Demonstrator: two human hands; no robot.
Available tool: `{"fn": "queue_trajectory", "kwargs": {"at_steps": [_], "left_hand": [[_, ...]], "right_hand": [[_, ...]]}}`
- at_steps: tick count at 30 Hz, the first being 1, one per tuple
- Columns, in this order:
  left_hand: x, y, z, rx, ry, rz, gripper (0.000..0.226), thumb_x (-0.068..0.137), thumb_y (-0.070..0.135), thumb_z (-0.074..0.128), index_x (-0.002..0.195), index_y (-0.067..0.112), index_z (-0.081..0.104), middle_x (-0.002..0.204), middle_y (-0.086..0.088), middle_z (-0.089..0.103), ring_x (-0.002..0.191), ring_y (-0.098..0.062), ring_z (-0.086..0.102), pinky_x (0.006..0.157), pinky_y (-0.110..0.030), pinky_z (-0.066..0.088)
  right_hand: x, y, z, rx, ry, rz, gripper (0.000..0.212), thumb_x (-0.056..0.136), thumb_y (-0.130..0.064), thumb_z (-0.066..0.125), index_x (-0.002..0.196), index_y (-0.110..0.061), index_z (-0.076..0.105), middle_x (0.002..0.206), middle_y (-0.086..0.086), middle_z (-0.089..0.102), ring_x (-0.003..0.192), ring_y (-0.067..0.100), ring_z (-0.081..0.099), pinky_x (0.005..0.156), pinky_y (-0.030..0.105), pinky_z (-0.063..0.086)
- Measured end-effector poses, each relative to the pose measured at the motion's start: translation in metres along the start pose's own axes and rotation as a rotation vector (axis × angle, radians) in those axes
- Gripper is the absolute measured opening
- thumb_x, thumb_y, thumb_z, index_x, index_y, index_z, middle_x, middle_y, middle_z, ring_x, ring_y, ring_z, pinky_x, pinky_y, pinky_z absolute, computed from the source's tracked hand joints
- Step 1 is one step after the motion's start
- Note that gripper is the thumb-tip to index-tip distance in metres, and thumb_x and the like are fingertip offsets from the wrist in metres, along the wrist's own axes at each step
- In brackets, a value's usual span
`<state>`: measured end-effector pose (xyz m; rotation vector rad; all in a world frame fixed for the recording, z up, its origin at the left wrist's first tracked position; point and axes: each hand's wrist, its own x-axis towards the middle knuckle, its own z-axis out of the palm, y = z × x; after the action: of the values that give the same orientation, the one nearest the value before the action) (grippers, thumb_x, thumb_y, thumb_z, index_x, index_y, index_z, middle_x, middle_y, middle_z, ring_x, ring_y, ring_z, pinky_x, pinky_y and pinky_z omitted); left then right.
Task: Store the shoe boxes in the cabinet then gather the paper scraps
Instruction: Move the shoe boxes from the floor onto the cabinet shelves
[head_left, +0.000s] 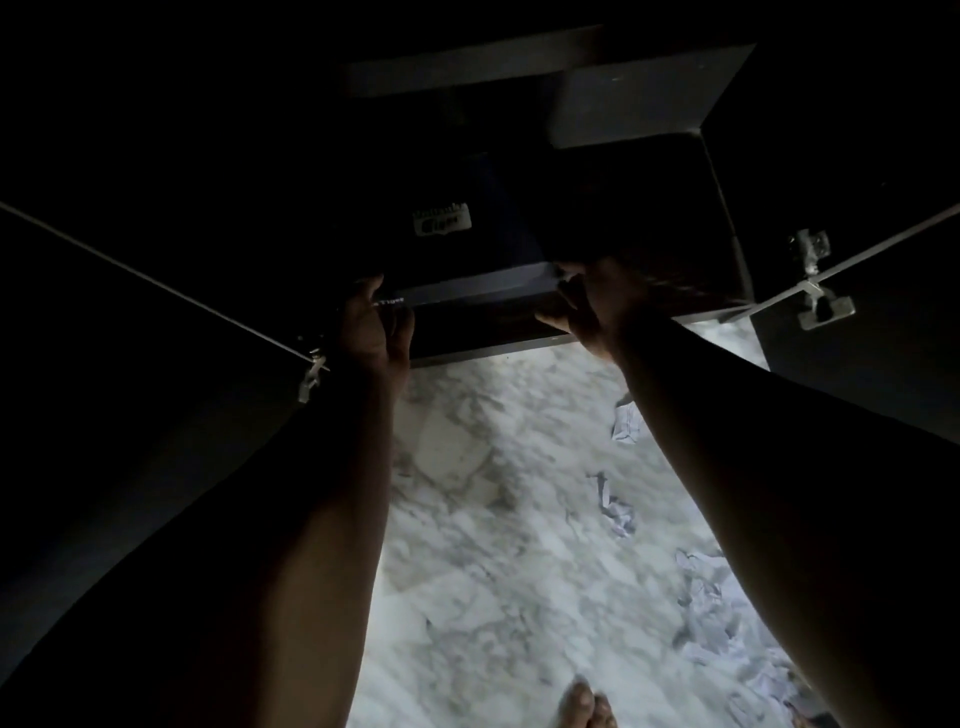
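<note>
Both hands clasp the dark shoe box (467, 244) by its near corners, left hand (375, 326) and right hand (587, 301), fingers curled round the edges to steady it into the cabinet (727, 218) at twelve o'clock. Paper scraps (618, 512) lie on the marble floor (493, 545) toward four o'clock, not yet gathered.

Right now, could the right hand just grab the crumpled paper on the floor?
Probably not yet. The right hand grips the shoe box at the cabinet together with the left hand, and the paper scraps lie far below on the floor.

dark shoe box (467, 249) | in open cabinet (727, 218) | crumpled paper scraps (618, 512) on floor
</note>
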<state>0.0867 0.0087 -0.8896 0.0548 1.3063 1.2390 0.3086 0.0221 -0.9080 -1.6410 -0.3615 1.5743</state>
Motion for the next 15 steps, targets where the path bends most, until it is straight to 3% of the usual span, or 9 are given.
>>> {"fn": "queue_trajectory", "kwargs": {"at_steps": [2, 4, 6, 8, 9, 11, 12, 15], "left_hand": [[0.007, 0.008, 0.002, 0.139, -0.011, 0.003, 0.007, 0.097, 0.024, 0.059, 0.098, 0.021, 0.065, 0.094, 0.001, 0.065, 0.093, -0.012, 0.062, 0.075, -0.022, 0.051], [0.013, 0.012, 0.004, 0.347, 0.005, -0.040, 0.023, 0.097, 0.028, 0.058, 0.117, 0.021, 0.064, 0.125, -0.005, 0.064, 0.121, -0.019, 0.058, 0.083, -0.027, 0.053], [0.009, 0.008, 0.000, 0.542, -0.006, -0.081, 0.037, 0.097, 0.032, 0.058, 0.133, 0.022, 0.058, 0.142, -0.003, 0.055, 0.132, -0.022, 0.051, 0.080, -0.030, 0.053], [-0.001, 0.000, -0.005, 0.742, -0.009, -0.065, 0.047, 0.096, 0.033, 0.060, 0.141, 0.026, 0.051, 0.140, -0.002, 0.053, 0.126, -0.021, 0.052, 0.070, -0.029, 0.052], [-0.009, -0.003, -0.005, 0.838, -0.007, -0.036, 0.050, 0.096, 0.032, 0.060, 0.144, 0.026, 0.048, 0.134, -0.004, 0.055, 0.117, -0.019, 0.055, 0.071, -0.030, 0.052], [-0.028, -0.010, -0.007, 1.021, -0.060, -0.017, 0.052, 0.097, 0.032, 0.059, 0.146, 0.022, 0.045, 0.121, -0.004, 0.059, 0.100, -0.017, 0.056, 0.086, -0.037, 0.055], [-0.039, -0.016, -0.007, 1.115, -0.110, -0.023, 0.055, 0.095, 0.034, 0.060, 0.146, 0.020, 0.045, 0.123, -0.003, 0.059, 0.101, -0.019, 0.056, 0.097, -0.041, 0.053], [-0.080, -0.034, -0.006, 1.353, -0.272, -0.019, 0.049, 0.095, 0.028, 0.061, 0.142, 0.016, 0.052, 0.138, -0.009, 0.058, 0.113, -0.022, 0.057, 0.103, -0.046, 0.051]], "right_hand": [[0.001, -0.005, 0.005, 0.000, 0.004, -0.018, 0.037, 0.101, -0.005, 0.052, 0.138, -0.005, 0.051, 0.095, -0.007, 0.058, 0.100, 0.018, 0.058, 0.088, 0.055, 0.057], [-0.007, -0.005, 0.002, -0.044, -0.001, -0.030, 0.037, 0.101, -0.007, 0.053, 0.138, -0.013, 0.053, 0.115, -0.007, 0.062, 0.122, 0.023, 0.053, 0.084, 0.054, 0.058], [-0.023, 0.001, -0.006, -0.048, 0.036, 0.015, 0.026, 0.102, -0.015, 0.056, 0.127, -0.022, 0.062, 0.127, -0.005, 0.062, 0.128, 0.024, 0.052, 0.082, 0.050, 0.058], [-0.042, 0.017, -0.021, -0.074, 0.077, 0.068, 0.027, 0.099, -0.023, 0.064, 0.125, -0.028, 0.062, 0.132, -0.005, 0.061, 0.126, 0.026, 0.053, 0.086, 0.051, 0.058], [-0.051, 0.028, -0.031, -0.081, 0.097, 0.092, 0.038, 0.096, -0.026, 0.068, 0.132, -0.030, 0.058, 0.132, -0.004, 0.061, 0.124, 0.026, 0.054, 0.087, 0.051, 0.058], [-0.073, 0.052, -0.052, -0.089, 0.160, 0.143, 0.067, 0.093, -0.028, 0.073, 0.151, -0.033, 0.041, 0.133, 0.001, 0.060, 0.119, 0.026, 0.056, 0.087, 0.051, 0.058], [-0.087, 0.064, -0.063, -0.095, 0.190, 0.172, 0.075, 0.092, -0.028, 0.074, 0.155, -0.033, 0.035, 0.133, 0.003, 0.060, 0.117, 0.026, 0.057, 0.087, 0.051, 0.058], [-0.132, 0.096, -0.095, -0.048, 0.279, 0.246, 0.074, 0.089, -0.032, 0.076, 0.153, -0.034, 0.039, 0.138, 0.006, 0.059, 0.116, 0.024, 0.058, 0.091, 0.052, 0.058]]}}
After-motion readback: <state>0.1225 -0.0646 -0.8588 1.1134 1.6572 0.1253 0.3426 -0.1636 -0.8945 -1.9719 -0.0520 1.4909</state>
